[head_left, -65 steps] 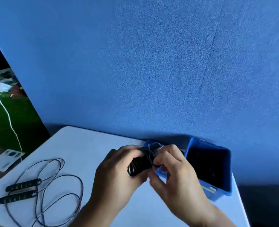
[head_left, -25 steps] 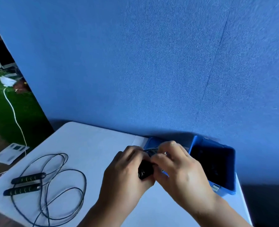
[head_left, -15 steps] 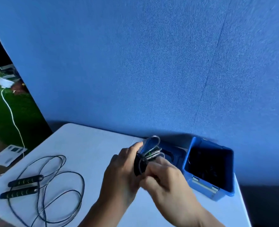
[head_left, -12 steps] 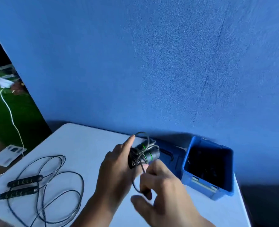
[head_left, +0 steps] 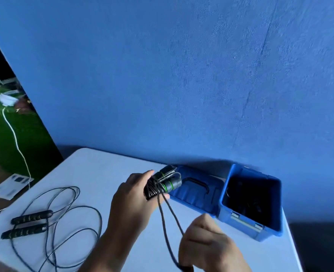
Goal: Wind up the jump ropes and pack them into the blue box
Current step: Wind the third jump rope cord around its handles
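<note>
My left hand [head_left: 132, 205] grips a wound jump rope bundle [head_left: 163, 184], black handles with green rings, above the white table [head_left: 95, 173]. Two strands of its cord [head_left: 169, 222] run down and toward me to my right hand [head_left: 207, 248], which pinches the loop low at the frame's bottom edge. The open blue box [head_left: 250, 228] stands at the right, dark inside, its contents unclear. Its blue lid [head_left: 196, 193] lies flat just left of it, under the bundle. A second jump rope [head_left: 50, 218] lies loose on the table's left, its two black handles [head_left: 28, 222] side by side.
A blue felt wall [head_left: 181, 85] rises right behind the table. The table's left edge drops to a green floor with a white cable [head_left: 15, 138] and a paper sheet [head_left: 10, 185]. The box sits close to the table's right edge.
My right hand came off the bundle and pulled a loop of cord down and toward me. The left hand kept the bundle, shifted slightly away from the box. The camera view shifted.
</note>
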The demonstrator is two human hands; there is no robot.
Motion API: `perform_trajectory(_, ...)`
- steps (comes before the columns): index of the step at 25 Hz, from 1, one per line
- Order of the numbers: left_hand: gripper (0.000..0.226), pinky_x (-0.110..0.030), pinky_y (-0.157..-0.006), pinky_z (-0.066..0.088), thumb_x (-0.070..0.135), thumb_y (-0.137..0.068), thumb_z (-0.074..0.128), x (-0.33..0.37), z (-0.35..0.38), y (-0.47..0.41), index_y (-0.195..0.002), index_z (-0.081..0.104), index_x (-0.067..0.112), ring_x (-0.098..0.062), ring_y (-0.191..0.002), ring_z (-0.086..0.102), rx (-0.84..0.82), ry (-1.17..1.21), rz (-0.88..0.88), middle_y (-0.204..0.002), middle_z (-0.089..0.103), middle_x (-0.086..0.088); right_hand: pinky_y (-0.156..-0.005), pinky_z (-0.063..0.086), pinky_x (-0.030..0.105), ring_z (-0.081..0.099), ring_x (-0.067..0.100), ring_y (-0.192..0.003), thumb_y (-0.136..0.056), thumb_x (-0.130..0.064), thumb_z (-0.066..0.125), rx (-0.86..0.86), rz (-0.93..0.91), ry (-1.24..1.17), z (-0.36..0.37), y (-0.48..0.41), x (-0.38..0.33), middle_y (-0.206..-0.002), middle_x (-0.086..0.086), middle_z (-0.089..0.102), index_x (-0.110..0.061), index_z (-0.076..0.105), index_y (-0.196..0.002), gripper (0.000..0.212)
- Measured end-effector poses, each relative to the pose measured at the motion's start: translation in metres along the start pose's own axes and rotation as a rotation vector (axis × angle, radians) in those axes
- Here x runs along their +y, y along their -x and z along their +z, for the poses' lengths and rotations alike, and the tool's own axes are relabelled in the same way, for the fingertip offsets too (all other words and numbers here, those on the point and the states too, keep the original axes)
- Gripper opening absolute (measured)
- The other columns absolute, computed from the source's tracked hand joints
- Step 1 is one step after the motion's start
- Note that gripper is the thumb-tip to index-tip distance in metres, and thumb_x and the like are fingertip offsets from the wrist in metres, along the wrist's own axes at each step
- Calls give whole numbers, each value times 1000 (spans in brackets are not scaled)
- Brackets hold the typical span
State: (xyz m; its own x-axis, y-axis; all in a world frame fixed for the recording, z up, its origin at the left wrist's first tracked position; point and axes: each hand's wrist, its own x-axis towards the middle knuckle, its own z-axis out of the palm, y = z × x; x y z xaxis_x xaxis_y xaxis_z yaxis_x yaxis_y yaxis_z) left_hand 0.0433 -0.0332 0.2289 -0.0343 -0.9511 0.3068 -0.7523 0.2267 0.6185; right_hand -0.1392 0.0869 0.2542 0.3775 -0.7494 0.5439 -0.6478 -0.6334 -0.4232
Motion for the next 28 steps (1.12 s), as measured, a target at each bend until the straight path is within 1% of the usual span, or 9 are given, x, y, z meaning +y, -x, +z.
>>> perform_trajectory(5,56,-27,-89,49,50,-76,80,-3,-4,2,-128,62,40,-2,-104,62,4,75,-13,-117,63,21,-67,51,24,59,3,-83,-87,-54,72,192,113,-64,-18,4,5,-76,-19,58,-36,51,-67,34)
perform_trajectory(8,55,-21,-86,47,59,-72,73,2,-5,7,-124,61,45,5,-102,59,-30,141,-13,-116,62,25,-71,51,24,69,11,-83,-83,-26,76,309,125,-224,-23,8,13,-69,-15,62,-32,56,-58,33)
perform_trajectory(10,59,-21,-87,48,66,-68,68,7,-4,13,-123,61,47,7,-104,58,-46,189,2,-115,62,28,-72,52,22,68,16,-69,-75,-6,67,309,214,-576,-28,-1,9,-58,-11,55,-28,59,-53,33)
perform_trajectory(13,59,-13,-86,45,63,-71,78,14,-1,19,-126,62,47,9,-106,58,-17,227,59,-115,62,29,-58,52,37,38,20,-45,-71,-19,78,579,284,-1178,-34,-16,2,-46,-3,39,-17,43,-50,41)
perform_trajectory(17,56,-11,-84,45,60,-71,81,15,-11,23,-123,67,45,2,-101,65,80,378,133,-108,67,23,-36,31,21,15,9,-37,-68,-29,88,506,485,-1608,-46,-20,14,-46,-8,20,-13,53,-82,40)
perform_trajectory(20,50,-9,-83,45,57,-69,77,12,-18,27,-118,69,47,-1,-100,67,82,426,137,-108,68,21,-39,28,20,19,10,-38,-58,-22,88,337,626,-1349,-56,-13,23,-46,-4,25,-8,59,-88,44)
perform_trajectory(22,48,-10,-83,47,52,-70,85,10,-19,31,-116,70,47,-2,-101,68,58,425,152,-109,69,20,-45,31,26,32,17,-44,-61,-29,82,67,559,-835,-63,-11,24,-50,4,38,-18,72,-85,28)
perform_trajectory(24,46,-12,-83,48,51,-72,88,9,-21,32,-114,71,47,-1,-100,68,63,431,121,-107,69,21,-54,36,37,42,29,-54,-72,-40,79,-139,415,-555,-71,-15,20,-58,10,49,-22,72,-73,19)
perform_trajectory(28,49,-5,-80,43,64,-69,73,10,-34,24,-115,70,45,2,-100,66,108,445,68,-106,69,23,-73,55,39,56,13,-64,-90,-49,68,-25,248,-215,-57,-7,22,-63,-9,50,-24,52,-60,43)
